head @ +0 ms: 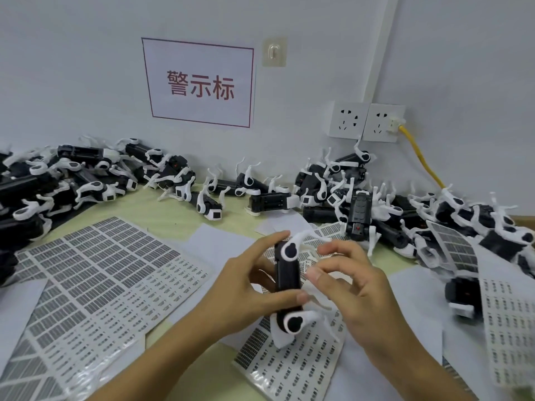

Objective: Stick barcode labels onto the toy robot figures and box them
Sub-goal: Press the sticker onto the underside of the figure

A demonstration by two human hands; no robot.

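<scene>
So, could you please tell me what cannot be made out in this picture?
Head view:
- Any label at the right hand: fingertips blurred.
- Toy robot figure: far side hidden by the left hand.
- Barcode label sheet print: too small.
- Boxes: none in frame.

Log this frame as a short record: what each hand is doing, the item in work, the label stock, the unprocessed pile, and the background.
left hand: left hand grips the black-and-white toy robot figure round its body, held above the table
right hand: right hand at the figure's side, fingers curled; whether it pinches a label cannot be told
label stock: large label sheet lying at left, another label sheet under the hands
unprocessed pile: toy figures heaped along the wall
box: none in view
background: red-lettered wall sign, wall sockets with a yellow cable
</scene>
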